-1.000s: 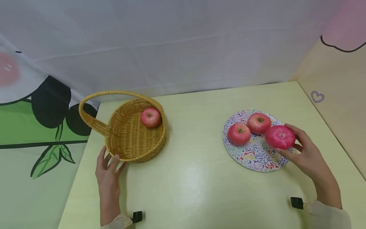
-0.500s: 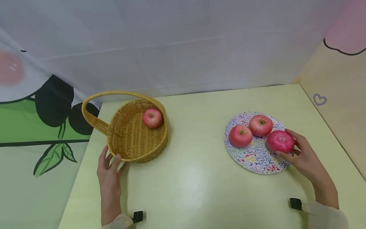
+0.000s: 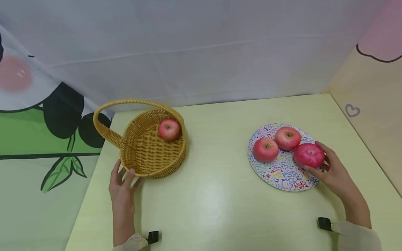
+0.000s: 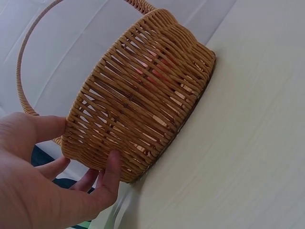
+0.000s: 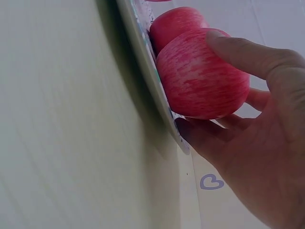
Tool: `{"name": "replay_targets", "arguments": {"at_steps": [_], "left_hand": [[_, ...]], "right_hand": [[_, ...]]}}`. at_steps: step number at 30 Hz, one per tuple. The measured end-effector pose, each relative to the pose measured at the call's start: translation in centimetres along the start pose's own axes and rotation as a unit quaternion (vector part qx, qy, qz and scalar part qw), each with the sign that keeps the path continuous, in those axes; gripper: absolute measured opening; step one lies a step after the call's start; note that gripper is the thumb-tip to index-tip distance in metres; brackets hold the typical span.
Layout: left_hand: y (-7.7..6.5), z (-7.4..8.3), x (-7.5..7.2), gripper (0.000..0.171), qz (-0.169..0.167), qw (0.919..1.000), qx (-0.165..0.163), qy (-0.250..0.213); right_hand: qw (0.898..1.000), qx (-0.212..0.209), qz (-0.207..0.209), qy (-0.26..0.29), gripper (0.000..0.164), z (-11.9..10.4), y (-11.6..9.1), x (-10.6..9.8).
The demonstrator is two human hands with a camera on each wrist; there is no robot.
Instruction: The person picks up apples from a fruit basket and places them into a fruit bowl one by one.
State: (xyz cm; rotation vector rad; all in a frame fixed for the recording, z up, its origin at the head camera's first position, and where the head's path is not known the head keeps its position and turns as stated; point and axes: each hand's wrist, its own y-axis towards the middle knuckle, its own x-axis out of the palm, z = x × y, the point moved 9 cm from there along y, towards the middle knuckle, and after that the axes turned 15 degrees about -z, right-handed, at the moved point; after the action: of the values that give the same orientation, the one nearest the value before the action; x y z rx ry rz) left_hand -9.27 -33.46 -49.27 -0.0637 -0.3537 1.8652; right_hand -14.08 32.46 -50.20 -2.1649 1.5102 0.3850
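Your right hand (image 3: 333, 175) grips the dark pink apple (image 3: 309, 156) at the right side of the patterned plate (image 3: 277, 177), toward the right edge of the desk (image 3: 213, 139). The dark pink apple is round with little long axis to read; its pale hollow faces up, and the line through that hollow runs about upright. From your right wrist you see your thumb over one side and your fingers behind and beneath.

That forearm slants in from the near right, the hand pointing toward the desk's far-left corner. Two paler apples (image 3: 265, 150) (image 3: 287, 138) sit on the patterned plate with stems up, to the left of the held one.

Near the far-left corner, the wicker basket (image 3: 150, 155) opens upward, its handle (image 3: 135, 101) arching over and leaning toward the desk's left edge. One more apple (image 3: 169, 130) lies inside, against the far-right wall. Your left hand (image 3: 121, 193) has its fingers parted, touching the near-left rim and outer wall; its forearm points nearly straight toward the far edge.
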Motion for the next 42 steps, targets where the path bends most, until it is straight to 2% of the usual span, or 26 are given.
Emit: {"name": "replay_targets", "arguments": {"at_steps": [4,10,14,19,24,35,42], "left_hand": [[0.0,-0.1,0.0,0.068,-0.001,1.0000,-0.002,0.007],[0.0,0.0,0.1,0.068,-0.005,1.0000,0.003,0.005],[0.0,0.1,0.0,0.068,-0.004,1.0000,0.002,0.005],[0.1,0.2,0.1,0.067,-0.004,1.0000,0.001,0.002],[0.1,0.2,0.0,0.068,-0.010,0.9999,0.009,0.006],[0.2,0.1,0.0,0.069,-0.012,0.9998,0.014,-0.001],[0.1,0.1,0.0,0.069,-0.010,0.9999,0.013,0.002]], "right_hand": [[1.000,0.001,0.007,-0.005,0.100,-0.1,-0.1,-0.1],[0.998,-0.032,0.048,-0.040,0.100,-1.1,-0.2,-0.7],[0.995,-0.036,0.067,-0.057,0.099,-1.6,-0.3,-0.9],[0.987,-0.083,0.115,-0.073,0.097,-3.3,-0.8,-1.5],[0.978,-0.129,0.150,-0.064,0.097,-5.2,-1.0,-2.1],[0.974,-0.173,0.142,-0.045,0.097,-8.3,-0.9,-1.3],[0.976,-0.172,0.123,-0.052,0.096,-10.6,-0.6,0.4]]}}
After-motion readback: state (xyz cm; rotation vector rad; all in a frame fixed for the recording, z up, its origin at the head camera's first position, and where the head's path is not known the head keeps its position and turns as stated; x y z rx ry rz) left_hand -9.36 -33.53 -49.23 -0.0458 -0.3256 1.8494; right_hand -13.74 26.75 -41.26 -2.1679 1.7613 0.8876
